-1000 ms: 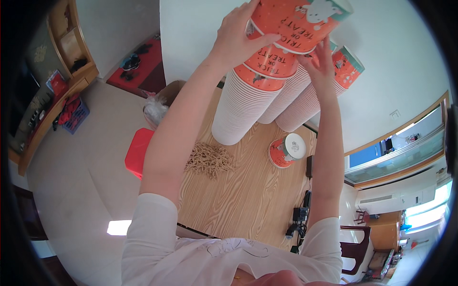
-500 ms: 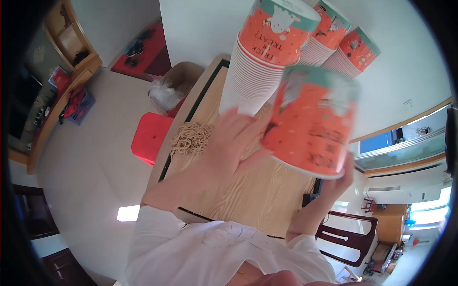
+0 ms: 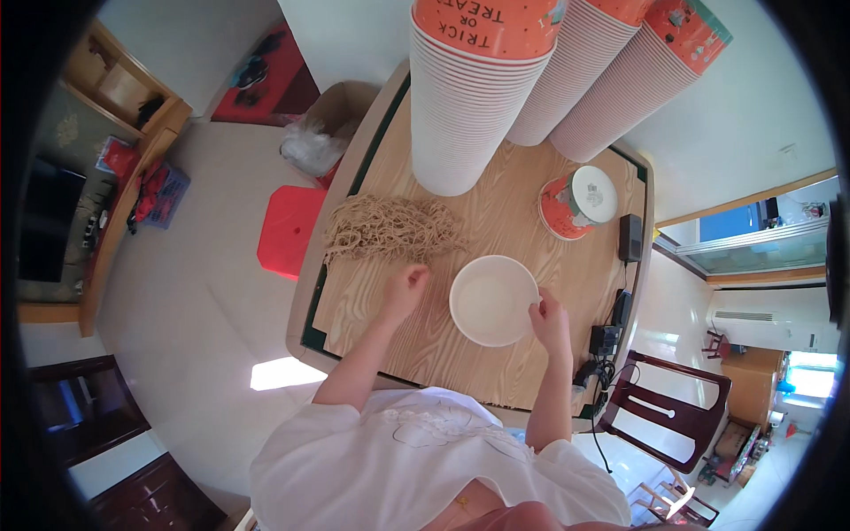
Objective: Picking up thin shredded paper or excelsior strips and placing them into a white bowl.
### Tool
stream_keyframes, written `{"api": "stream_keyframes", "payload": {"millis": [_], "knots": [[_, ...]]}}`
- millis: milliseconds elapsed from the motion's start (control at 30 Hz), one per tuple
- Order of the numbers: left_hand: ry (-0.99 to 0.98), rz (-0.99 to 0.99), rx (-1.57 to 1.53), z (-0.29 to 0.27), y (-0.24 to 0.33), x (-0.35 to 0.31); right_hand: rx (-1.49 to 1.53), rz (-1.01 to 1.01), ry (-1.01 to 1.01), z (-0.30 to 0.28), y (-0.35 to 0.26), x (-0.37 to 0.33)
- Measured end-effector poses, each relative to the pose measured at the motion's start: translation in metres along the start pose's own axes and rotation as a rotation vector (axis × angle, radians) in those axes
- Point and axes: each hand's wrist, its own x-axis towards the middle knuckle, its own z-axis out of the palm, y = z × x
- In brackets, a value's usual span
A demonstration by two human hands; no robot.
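An open white-lined paper bucket (image 3: 492, 305) stands on the wood-grain table (image 3: 425, 341) before me, mouth up. My right hand (image 3: 551, 320) pinches its right rim, thumb and fingers closed on the wall. My left hand (image 3: 407, 290) is curled closed to the left of the bucket, just below a heap of tan crinkled paper strands (image 3: 390, 228). Whether those fingers hold anything is hidden. Farther right, an orange and green printed paper tub (image 3: 567, 212) with a white disc-shaped top stands by itself.
Tall stacks of nested paper buckets (image 3: 478, 115) rise at the table's far side. Black power adapters (image 3: 606, 341) and cables lie along the right edge. Beside the table are a red stool (image 3: 290, 232), a cardboard box (image 3: 345, 111) and a dark wooden chair (image 3: 664, 411).
The orange bucket held up in my right hand has come down, its open mouth now upward on the table. My left hand has drawn back toward me and curled closed. The view has shifted.
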Motion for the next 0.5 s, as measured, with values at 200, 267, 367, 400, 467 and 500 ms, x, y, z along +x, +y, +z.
{"api": "stream_keyframes", "payload": {"millis": [200,267,367,400,467,500], "knots": [[0.298,0.176,0.299,-0.029,-0.024,0.044,0.155,0.023,-0.030,0.006,0.014,-0.011],[0.313,0.095,0.269,-0.036,-0.022,0.058,0.169,0.038,-0.029,0.009,0.024,-0.011],[0.311,-0.071,0.305,-0.035,0.001,0.078,0.192,0.023,-0.002,0.004,0.023,-0.013],[0.301,-0.157,0.372,-0.034,0.008,0.082,0.203,-0.014,0.019,0.000,0.019,-0.015],[0.297,-0.164,0.433,-0.032,-0.003,0.093,0.204,-0.029,0.013,-0.004,0.020,-0.015],[0.302,-0.171,0.488,-0.031,-0.013,0.094,0.200,-0.054,0.006,-0.005,0.018,-0.015]]}}
